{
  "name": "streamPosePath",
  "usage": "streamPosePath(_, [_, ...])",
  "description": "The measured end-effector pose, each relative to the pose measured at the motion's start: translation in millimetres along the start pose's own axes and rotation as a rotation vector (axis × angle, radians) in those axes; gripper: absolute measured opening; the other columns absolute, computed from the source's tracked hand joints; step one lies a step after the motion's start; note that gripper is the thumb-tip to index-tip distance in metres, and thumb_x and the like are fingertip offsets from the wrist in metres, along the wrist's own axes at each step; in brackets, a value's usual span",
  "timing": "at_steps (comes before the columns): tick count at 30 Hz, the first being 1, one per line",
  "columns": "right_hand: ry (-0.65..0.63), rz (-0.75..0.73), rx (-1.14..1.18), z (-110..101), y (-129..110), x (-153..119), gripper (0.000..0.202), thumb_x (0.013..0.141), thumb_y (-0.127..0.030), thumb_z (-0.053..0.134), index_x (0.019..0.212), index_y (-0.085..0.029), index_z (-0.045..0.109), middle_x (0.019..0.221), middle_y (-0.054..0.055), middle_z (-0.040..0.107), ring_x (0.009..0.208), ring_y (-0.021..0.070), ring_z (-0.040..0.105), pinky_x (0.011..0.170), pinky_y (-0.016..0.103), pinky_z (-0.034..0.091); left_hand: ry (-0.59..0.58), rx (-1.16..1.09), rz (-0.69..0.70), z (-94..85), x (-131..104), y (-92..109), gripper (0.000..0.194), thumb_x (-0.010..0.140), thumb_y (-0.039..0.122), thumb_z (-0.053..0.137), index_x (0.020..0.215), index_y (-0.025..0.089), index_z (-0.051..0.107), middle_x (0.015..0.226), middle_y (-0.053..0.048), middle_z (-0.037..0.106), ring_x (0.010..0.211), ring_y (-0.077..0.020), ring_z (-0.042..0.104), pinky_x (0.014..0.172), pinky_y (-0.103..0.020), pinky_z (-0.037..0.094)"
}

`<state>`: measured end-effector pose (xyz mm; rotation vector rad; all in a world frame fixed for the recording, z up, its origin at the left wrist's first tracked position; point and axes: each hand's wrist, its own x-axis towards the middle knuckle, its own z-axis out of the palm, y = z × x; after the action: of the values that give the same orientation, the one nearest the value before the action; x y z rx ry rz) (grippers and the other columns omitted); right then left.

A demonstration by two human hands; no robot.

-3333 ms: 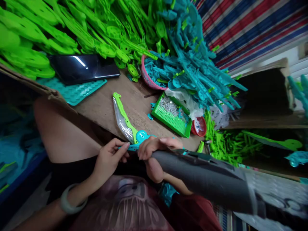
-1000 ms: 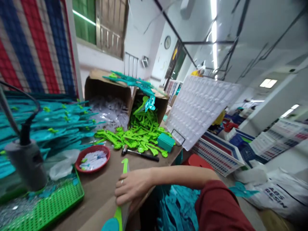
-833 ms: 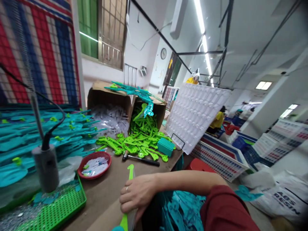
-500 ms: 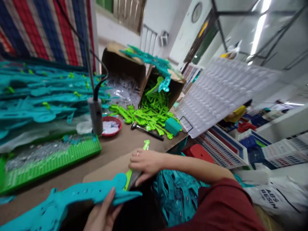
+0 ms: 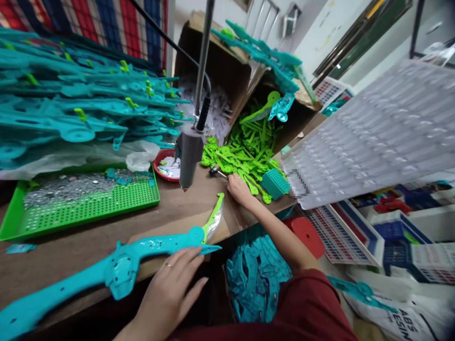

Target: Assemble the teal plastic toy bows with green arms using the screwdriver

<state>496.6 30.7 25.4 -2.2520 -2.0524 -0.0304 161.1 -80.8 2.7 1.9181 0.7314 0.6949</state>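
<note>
A long teal plastic part point(image 5: 156, 246) lies along the table's front edge, with a lime green and clear blade-like piece point(image 5: 214, 218) at its right end. My left hand point(image 5: 174, 279) rests on the teal part near that end, fingers spread. At the hammer point(image 5: 215, 171), beside the lime green pieces point(image 5: 231, 158), my right hand point(image 5: 240, 188) has its fingers closed around the handle. Above the table hangs a grey cylindrical tool point(image 5: 191, 156).
A green tray point(image 5: 88, 213) of small metal bits and a red basket point(image 5: 163, 176) stand at the left. Teal parts point(image 5: 71, 113) pile behind them. Cardboard boxes point(image 5: 216, 52) stand at the back, a teal basket point(image 5: 275, 184) right. Below are more teal parts point(image 5: 256, 279).
My right hand has left the green piece and moved up and right to the hammer handle. My left hand now lies on top of the teal part. The view has shifted.
</note>
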Motion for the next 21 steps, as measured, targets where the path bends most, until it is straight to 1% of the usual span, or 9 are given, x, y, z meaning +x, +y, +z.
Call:
streamPosePath(2, [0.006,0.004,0.065,-10.3,3.8,-16.7,0.041,0.094,-0.010,0.037,0.131,-0.005,0.054,0.108,0.017,0.065,0.094,0.0226,0.060,0.086,0.035,0.050,0.097,0.410,0.369,9.4,10.7,-11.7,0.037,0.098,0.018,0.054,0.133,0.020,0.064,0.141,-0.011,0.064,0.131,-0.0304,0.060,0.113,-0.049,0.045])
streamPosePath(5, [0.067,0.040,0.279,-25.1,3.1,-60.0,0.051,0.102,-0.022,0.031,0.153,-0.016,0.033,0.084,0.002,0.064,0.066,0.0142,0.057,0.067,0.026,0.051,0.171,0.669,0.560,17.5,24.7,-23.8,0.043,0.098,0.005,0.045,0.138,0.012,0.059,0.142,-0.015,0.063,0.133,-0.0288,0.057,0.112,-0.048,0.043])
streamPosePath(8, [0.250,0.202,0.669,-25.7,-6.6,-102.7,0.054,0.104,-0.034,0.035,0.156,-0.023,0.033,0.071,-0.003,0.058,0.050,0.0103,0.047,0.050,0.022,0.043,0.183,0.651,0.578,15.4,27.3,-30.9,0.039,0.096,0.009,0.057,0.134,0.007,0.059,0.132,-0.020,0.067,0.126,-0.0332,0.060,0.104,-0.048,0.050])
streamPosePath(9, [0.235,0.240,0.735,-23.4,-10.9,-112.8,0.054,0.103,-0.035,0.038,0.155,-0.022,0.037,0.068,-0.004,0.057,0.048,0.0102,0.046,0.049,0.021,0.043,0.176,0.634,0.580,13.6,26.5,-32.4,0.039,0.094,0.009,0.062,0.133,0.005,0.060,0.129,-0.020,0.068,0.124,-0.0344,0.060,0.102,-0.049,0.052])
streamPosePath(13, [-0.040,0.293,0.774,-18.4,-29.7,-135.6,0.054,0.100,-0.036,0.045,0.152,-0.020,0.045,0.059,-0.004,0.056,0.045,0.0106,0.046,0.048,0.022,0.045,0.148,0.571,0.590,9.4,24.0,-34.4,0.037,0.089,0.005,0.067,0.126,0.003,0.062,0.123,-0.021,0.067,0.121,-0.0356,0.060,0.099,-0.050,0.055])
streamPosePath(16, [0.107,0.361,0.819,-26.0,-47.9,-150.4,0.058,0.104,-0.040,0.038,0.159,-0.024,0.032,0.070,-0.001,0.066,0.044,0.0116,0.050,0.046,0.024,0.048,0.180,0.538,0.567,9.5,25.0,-31.5,0.030,0.090,0.008,0.067,0.120,0.005,0.064,0.113,-0.018,0.067,0.115,-0.0326,0.061,0.095,-0.048,0.057])
streamPosePath(17, [0.124,0.331,0.813,-29.4,-54.6,-156.4,0.057,0.104,-0.041,0.038,0.159,-0.026,0.032,0.079,0.002,0.070,0.051,0.0132,0.058,0.052,0.026,0.054,0.191,0.530,0.557,9.5,25.5,-30.2,0.026,0.091,0.009,0.066,0.117,0.006,0.064,0.108,-0.016,0.067,0.112,-0.0311,0.062,0.094,-0.046,0.058])
streamPosePath(19, [0.016,0.202,0.778,-35.6,-67.3,-169.1,0.054,0.103,-0.042,0.041,0.155,-0.027,0.042,0.104,0.008,0.075,0.082,0.0184,0.072,0.078,0.033,0.062,0.209,0.507,0.541,9.1,26.4,-28.6,0.015,0.093,0.011,0.064,0.108,0.010,0.065,0.103,-0.013,0.067,0.108,-0.0284,0.063,0.093,-0.044,0.058])
streamPosePath(21, [-0.133,0.122,0.760,-39.9,-78.2,-181.7,0.049,0.102,-0.040,0.045,0.150,-0.028,0.049,0.119,0.008,0.073,0.104,0.0217,0.072,0.095,0.038,0.060,0.213,0.481,0.531,9.4,27.4,-29.4,0.005,0.093,0.011,0.062,0.098,0.012,0.064,0.100,-0.011,0.065,0.107,-0.0272,0.063,0.092,-0.043,0.058])
